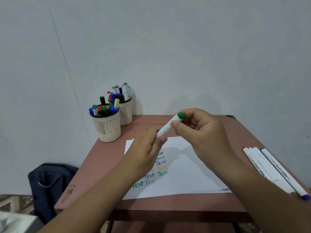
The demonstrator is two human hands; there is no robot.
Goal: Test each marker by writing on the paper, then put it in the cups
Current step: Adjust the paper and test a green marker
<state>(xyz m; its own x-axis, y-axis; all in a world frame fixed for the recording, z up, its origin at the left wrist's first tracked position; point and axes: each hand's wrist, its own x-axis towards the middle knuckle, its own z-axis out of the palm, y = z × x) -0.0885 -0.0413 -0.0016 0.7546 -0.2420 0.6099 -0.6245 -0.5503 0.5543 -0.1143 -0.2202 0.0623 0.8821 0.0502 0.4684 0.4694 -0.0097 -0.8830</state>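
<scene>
Above the paper [185, 165], both hands share 1 green-capped marker [170, 125]: left hand [148, 148] pinches the lower end, right hand [202, 132] grips just below the green cap [181, 115]. Opposed grip suggests a cap coming off or going on; hidden end, can't tell which. Several "Test" lines already on the sheet. 2 cups [107, 126], well stocked, sit at the table's [94, 174] far-left corner. 3 or 4 markers [272, 170] lie at the right edge, probably untested.
</scene>
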